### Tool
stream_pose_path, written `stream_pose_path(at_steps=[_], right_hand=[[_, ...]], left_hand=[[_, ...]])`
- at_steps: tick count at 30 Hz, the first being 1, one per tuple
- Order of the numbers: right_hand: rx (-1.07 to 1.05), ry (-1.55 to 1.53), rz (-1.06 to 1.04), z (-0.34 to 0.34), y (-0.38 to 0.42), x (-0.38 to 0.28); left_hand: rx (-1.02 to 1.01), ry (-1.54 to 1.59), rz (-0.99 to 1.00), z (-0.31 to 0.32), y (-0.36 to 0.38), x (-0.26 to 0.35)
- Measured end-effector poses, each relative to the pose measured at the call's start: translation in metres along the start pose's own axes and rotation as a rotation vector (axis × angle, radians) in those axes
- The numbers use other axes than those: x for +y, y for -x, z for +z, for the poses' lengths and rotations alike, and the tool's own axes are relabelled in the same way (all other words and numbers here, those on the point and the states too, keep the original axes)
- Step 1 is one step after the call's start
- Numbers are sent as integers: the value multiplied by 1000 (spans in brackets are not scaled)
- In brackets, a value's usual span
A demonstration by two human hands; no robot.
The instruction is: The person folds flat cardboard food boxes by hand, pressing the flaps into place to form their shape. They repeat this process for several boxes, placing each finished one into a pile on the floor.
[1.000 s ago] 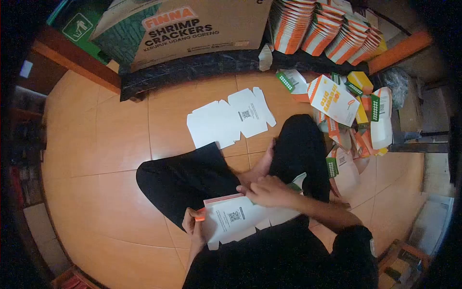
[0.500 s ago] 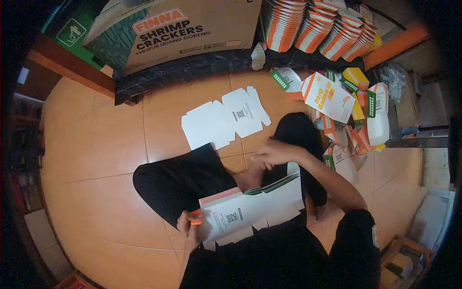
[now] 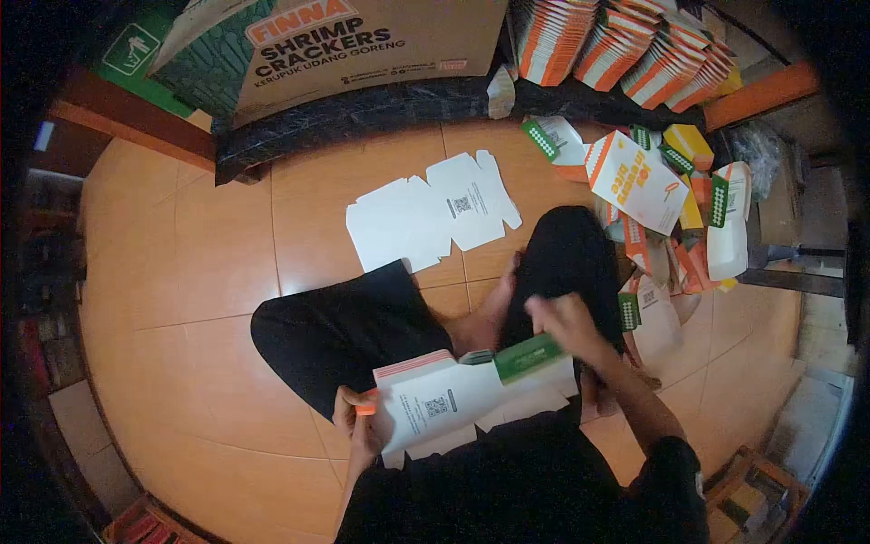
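Across my lap lies a stack of flat white box blanks (image 3: 480, 394) with a printed code on top and a green flap (image 3: 530, 356) folded over at its right part. My left hand (image 3: 352, 412) pinches the orange tab at the stack's left end. Just above the green flap is my right hand (image 3: 566, 325), blurred by motion, so its fingers and any contact with the flap cannot be made out. On the floor in front of my legs lies another unfolded white blank (image 3: 430, 213).
Folded boxes (image 3: 639, 181) are heaped at the right. Behind them, stacks of orange and white boxes (image 3: 557, 41) stand beside a large cardboard carton (image 3: 362, 50). Wooden posts (image 3: 136, 140) rise at both sides. A crate (image 3: 752, 499) is at the lower right.
The green flap has folded over onto the white top of the stack. My right hand has moved right and down. My left hand keeps its place at the orange tab.
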State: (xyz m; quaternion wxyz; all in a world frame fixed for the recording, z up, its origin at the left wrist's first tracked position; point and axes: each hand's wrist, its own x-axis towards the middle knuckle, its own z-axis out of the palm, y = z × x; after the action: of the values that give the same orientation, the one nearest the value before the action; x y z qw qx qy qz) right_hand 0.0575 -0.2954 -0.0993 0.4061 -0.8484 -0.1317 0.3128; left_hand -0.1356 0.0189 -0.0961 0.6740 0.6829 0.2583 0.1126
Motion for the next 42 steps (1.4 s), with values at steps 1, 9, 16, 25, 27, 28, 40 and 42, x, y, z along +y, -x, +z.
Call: stream_pose_path(at_steps=[1,9,16,25,27,28,40,42], right_hand=[[-47,-369,59,-12,-4,15],[113,-537,171,-30,-30,-14],[-158,-117,-436,-99,-65,-147],[-264,-308,-558,-99,-53,-198],[-219,-313,-449,-94,-42,-196],[-144,-251,-470,-88,-40,-192],[-26,-320,-496,-59,-28,-185],[-104,-414,-544,-59,-29,-189]], left_hand=[[10,41,30,-1,-1,-5],[114,-192,267,3,-42,15],[-327,-555,568,46,-100,140],[-165,-245,340,81,-106,167],[-137,-191,378,79,-105,160],[-106,-177,457,86,-102,158],[-181,-164,286,69,-98,170],[-133,-133,193,66,-99,175]])
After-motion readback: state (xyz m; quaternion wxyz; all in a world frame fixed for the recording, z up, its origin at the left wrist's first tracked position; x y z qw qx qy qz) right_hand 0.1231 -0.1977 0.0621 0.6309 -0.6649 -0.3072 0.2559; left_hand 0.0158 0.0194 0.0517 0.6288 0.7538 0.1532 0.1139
